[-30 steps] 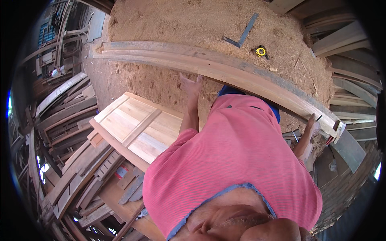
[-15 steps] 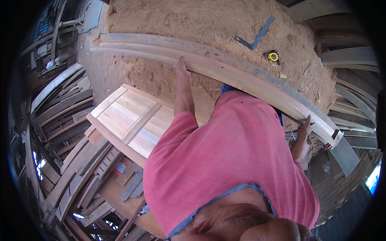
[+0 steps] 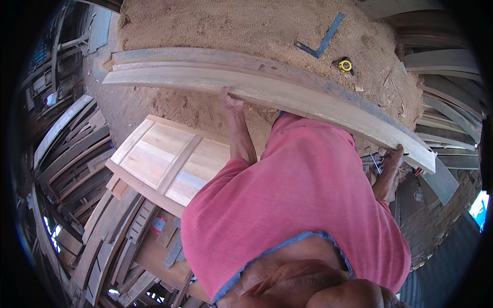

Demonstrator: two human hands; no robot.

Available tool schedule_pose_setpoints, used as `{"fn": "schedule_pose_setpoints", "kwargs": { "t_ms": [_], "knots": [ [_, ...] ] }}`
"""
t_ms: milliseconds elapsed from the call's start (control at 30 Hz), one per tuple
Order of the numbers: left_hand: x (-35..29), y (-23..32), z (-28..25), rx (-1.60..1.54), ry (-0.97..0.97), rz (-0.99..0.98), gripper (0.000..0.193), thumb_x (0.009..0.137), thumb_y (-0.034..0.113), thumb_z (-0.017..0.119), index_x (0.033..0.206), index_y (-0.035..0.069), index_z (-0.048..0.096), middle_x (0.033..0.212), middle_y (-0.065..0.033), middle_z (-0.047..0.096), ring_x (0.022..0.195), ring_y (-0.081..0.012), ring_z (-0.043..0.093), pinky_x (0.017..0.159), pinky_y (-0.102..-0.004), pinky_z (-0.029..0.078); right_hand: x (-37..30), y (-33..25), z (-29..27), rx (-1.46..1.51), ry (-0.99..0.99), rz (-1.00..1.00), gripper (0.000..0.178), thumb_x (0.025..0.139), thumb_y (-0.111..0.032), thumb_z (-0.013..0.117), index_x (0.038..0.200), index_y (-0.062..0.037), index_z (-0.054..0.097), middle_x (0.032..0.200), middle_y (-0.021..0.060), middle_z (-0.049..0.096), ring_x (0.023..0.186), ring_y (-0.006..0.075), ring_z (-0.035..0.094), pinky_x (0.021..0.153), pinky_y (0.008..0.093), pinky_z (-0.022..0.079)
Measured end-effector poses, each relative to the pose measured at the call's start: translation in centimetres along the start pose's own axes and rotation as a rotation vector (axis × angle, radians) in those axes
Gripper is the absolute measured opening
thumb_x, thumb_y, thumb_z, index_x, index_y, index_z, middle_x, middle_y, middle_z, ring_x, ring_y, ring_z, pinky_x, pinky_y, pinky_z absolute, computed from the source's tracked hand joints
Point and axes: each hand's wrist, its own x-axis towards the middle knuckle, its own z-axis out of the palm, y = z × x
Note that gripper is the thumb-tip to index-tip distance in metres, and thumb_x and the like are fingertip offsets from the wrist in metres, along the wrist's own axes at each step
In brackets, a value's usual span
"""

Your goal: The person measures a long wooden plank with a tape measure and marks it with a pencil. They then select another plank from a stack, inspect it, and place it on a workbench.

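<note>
- Your left hand [image 3: 231, 101] is closed around the near edge of the long plank [image 3: 277, 96], left of your body; the fingers beneath are hidden.
- Your right hand [image 3: 394, 156] grips the same edge close to the plank's right end, with a slim dark pen [image 3: 405, 154] lying across it, likely kept there so it stays within reach.
- The plank runs crosswise in front of your waist. The wide spread between your hands probably steadies its length and limits twisting.
- Just beyond it lies a grey-edged timber [image 3: 262, 65], roughly parallel, perhaps serving as a support; you cannot tell from here whether the two touch.
- On the sawdust past that timber, the L-shaped square [image 3: 328, 37] and yellow tape measure [image 3: 345, 65] sit near each other, apart from the plank, seemingly out of its way but handy.
- To your left, a pale panelled wooden piece [image 3: 154, 159] lies well apart from the plank, panels facing up, which likely spares its face from rubbing.
</note>
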Motion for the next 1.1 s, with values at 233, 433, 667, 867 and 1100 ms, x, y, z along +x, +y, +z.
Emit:
{"fn": "schedule_pose_setpoints", "kwargs": {
  "t_ms": [233, 433, 667, 867, 1100],
  "knots": [
    [-2.1, 0.2, 8.4, -0.199, -0.163, 0.01, 0.07, 0.068, 0.01, 0.071, 0.136, 0.008, 0.057, 0.127, -0.0123, 0.064, 0.124, -0.0357, 0.059, 0.111, -0.061, 0.045, -2.2, -10.6, 5.4, 0.34, -0.224, -0.2, 0.029, 0.104, -0.038, 0.059, 0.114, -0.0115, 0.058, 0.101, 0.0047, 0.054, 0.081, 0.0184, 0.052, 0.06, 0.0333, 0.044],
    [-4.3, 5.4, 13.0, -0.284, -0.405, 0.167, 0.076, 0.066, 0.011, 0.071, 0.14, 0.006, 0.054, 0.13, -0.0158, 0.063, 0.126, -0.0376, 0.059, 0.112, -0.0621, 0.045, -1.8, -11.5, 10.8, 0.581, -0.343, -0.203, 0.057, 0.094, -0.036, 0.072, 0.138, -0.0046, 0.053, 0.131, 0.0174, 0.059, 0.12, 0.0349, 0.057, 0.099, 0.0486, 0.05],
    [-8.1, 13.4, 15.6, -0.238, -0.537, 0.44, 0.081, 0.067, 0.012, 0.066, 0.144, -0.003, 0.047, 0.132, -0.0198, 0.061, 0.128, -0.0387, 0.058, 0.111, -0.0614, 0.046, -6.1, -6.9, 19.9, 0.577, -0.428, -0.075, 0.057, 0.105, -0.051, 0.048, 0.146, -0.0104, 0.049, 0.144, 0.0109, 0.056, 0.129, 0.0325, 0.056, 0.104, 0.0538, 0.049],
    [-14.3, 21.1, 19.2, -0.142, -0.658, 0.731, 0.087, 0.064, 0.02, 0.068, 0.145, -0.003, 0.046, 0.136, -0.0225, 0.058, 0.128, -0.0368, 0.057, 0.109, -0.0569, 0.048, -12.6, -4.7, 24.7, 0.684, -0.683, 0.134, 0.059, 0.11, -0.05, 0.032, 0.153, -0.0106, 0.042, 0.153, 0.0152, 0.049, 0.139, 0.0363, 0.049, 0.114, 0.0584, 0.043],
    [-26.5, 24.0, 28.8, 0.153, -1.055, 1.139, 0.105, 0.069, 0.04, 0.068, 0.155, -0.006, 0.031, 0.149, -0.035, 0.043, 0.138, -0.0511, 0.045, 0.118, -0.0597, 0.038, -12.1, -1.3, 28.1, 0.61, -0.916, 0.173, 0.053, 0.113, -0.048, 0.023, 0.138, -0.0124, 0.052, 0.122, 0.0087, 0.066, 0.099, 0.0236, 0.063, 0.075, 0.039, 0.049]
  ]
}}
